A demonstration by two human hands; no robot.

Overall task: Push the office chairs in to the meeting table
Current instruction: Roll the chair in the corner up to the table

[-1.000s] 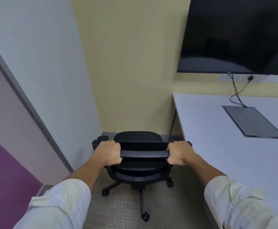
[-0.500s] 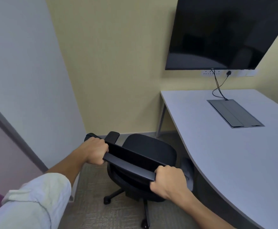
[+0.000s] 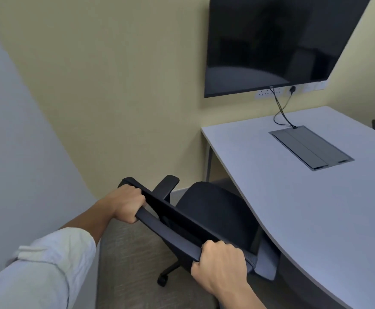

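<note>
Both hands' grip on chair (image 3: 208, 210) beside table edge (image 3: 260, 219)

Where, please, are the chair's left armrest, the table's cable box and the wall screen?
left armrest (image 3: 167, 184), head view, padded top.
cable box (image 3: 311, 146), head view, lid centre.
wall screen (image 3: 271, 41), head view, dark panel.

The floor (image 3: 137, 248) is grey-beige carpet with a fine woven texture, meeting a pale baseboard along the far wall. On it stands the black office chair (image 3: 213, 215) — one caster (image 3: 162, 280) shows near its base, resting on the carpet. The white surface (image 3: 315, 197) stands on the floor too; a slim metal leg (image 3: 209, 161) drops from its far left corner. Set flush into the surface near its far edge is a grey cable hatch (image 3: 311, 147) — two black cables (image 3: 282, 114) run into its far side. The surface's left edge curves out over the chair's seat.
</note>
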